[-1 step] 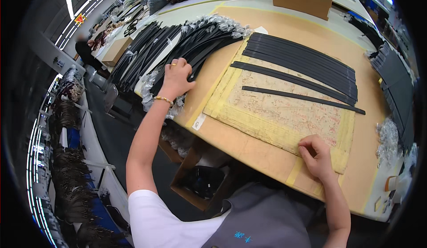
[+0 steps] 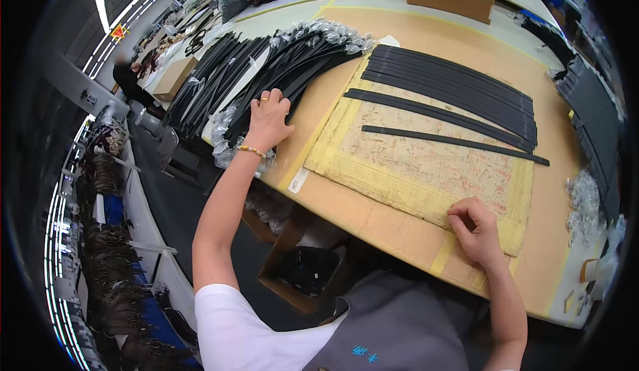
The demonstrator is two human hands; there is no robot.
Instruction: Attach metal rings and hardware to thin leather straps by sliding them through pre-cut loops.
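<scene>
Head view shows the left hand spread flat, fingers open, on a bundle of black strips in clear wrap at the table's left edge, seemingly picking one out. Next comes lifting a strip clear and carrying it right to the worn yellow mat, where single strips lie with room below. Right hand rests loosely curled, holding nothing, on the mat's near edge.
</scene>
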